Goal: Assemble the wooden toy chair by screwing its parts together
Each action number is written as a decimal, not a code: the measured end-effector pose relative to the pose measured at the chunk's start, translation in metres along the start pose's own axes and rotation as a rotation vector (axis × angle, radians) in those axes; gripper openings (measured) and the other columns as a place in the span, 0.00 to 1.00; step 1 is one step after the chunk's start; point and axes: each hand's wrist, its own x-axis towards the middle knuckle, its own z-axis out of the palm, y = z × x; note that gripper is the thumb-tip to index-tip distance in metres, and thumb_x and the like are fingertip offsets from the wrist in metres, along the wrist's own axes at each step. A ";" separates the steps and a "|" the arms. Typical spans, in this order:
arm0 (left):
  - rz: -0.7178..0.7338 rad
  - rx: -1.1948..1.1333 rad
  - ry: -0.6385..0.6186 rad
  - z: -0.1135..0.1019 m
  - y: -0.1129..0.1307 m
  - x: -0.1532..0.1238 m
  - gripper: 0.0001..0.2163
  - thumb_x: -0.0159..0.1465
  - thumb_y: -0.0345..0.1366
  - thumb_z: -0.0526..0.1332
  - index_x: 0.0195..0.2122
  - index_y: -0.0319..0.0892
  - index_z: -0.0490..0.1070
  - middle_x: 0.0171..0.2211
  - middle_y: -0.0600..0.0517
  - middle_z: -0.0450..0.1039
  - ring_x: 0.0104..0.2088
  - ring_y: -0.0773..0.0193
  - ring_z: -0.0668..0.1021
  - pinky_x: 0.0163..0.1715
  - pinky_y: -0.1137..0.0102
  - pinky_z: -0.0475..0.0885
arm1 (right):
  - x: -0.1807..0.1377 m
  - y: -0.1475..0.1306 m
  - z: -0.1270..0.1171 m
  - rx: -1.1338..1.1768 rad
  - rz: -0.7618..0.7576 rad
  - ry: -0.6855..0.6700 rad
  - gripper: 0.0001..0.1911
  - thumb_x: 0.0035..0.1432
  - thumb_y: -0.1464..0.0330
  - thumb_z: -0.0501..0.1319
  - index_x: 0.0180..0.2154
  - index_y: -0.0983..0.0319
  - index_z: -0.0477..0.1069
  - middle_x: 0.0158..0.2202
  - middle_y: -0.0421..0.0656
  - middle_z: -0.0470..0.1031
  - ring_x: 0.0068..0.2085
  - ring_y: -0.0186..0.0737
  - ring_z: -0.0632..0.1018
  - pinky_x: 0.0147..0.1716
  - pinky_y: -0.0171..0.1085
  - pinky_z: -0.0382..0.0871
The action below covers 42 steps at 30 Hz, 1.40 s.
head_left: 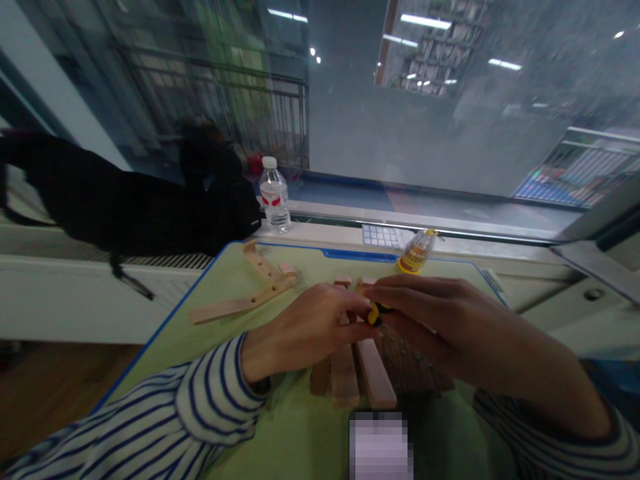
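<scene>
1. Your left hand [320, 320] is pinching a small yellow-and-black piece [374, 313] between thumb and fingers.
2. Your right hand [445, 320] arches in from the other side, its fingers stretched close to that same piece; you hide its palm from view, so I cannot tell whether it grips anything.
3. The yellow-and-black piece sits between your two hands, above the wooden parts; much of it is covered by your fingers.
4. Under your hands, two pale wooden strips, a left strip [345, 383] and a right strip [377, 380], run toward you side by side.
5. Just to their right, partly beneath your right hand, you have a brown ridged part [415, 363], dim and blurred.
6. Off to your left, well apart from the hands, jointed wooden bars [265, 292] with holes lie bent at an angle on the pale green, blue-edged table [175, 353].
7. At the table's far edge, beyond your right hand, is a small yellow-labelled bottle [417, 253].
8. Past the table, a clear water bottle [275, 200] stands upright beside a black bag [140, 207], in front of the window [345, 100].
</scene>
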 end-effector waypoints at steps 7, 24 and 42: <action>0.125 -0.083 -0.057 -0.001 -0.004 0.002 0.07 0.67 0.32 0.54 0.33 0.39 0.69 0.33 0.54 0.72 0.35 0.68 0.73 0.36 0.74 0.63 | 0.002 0.002 0.004 -0.096 0.056 0.005 0.15 0.63 0.67 0.56 0.51 0.60 0.68 0.45 0.46 0.76 0.42 0.44 0.78 0.40 0.44 0.73; 0.038 0.016 0.030 0.000 -0.003 0.000 0.08 0.63 0.40 0.61 0.34 0.41 0.74 0.32 0.54 0.74 0.34 0.66 0.74 0.34 0.73 0.63 | 0.007 -0.002 0.007 -0.067 0.056 0.012 0.15 0.65 0.64 0.54 0.50 0.62 0.69 0.40 0.46 0.76 0.38 0.41 0.77 0.37 0.40 0.71; -0.007 0.097 0.077 0.004 0.003 0.001 0.12 0.63 0.42 0.59 0.28 0.40 0.72 0.25 0.55 0.72 0.27 0.69 0.72 0.27 0.74 0.61 | 0.003 0.001 -0.001 0.015 -0.029 0.055 0.20 0.60 0.76 0.55 0.54 0.61 0.67 0.50 0.45 0.75 0.48 0.40 0.76 0.45 0.38 0.71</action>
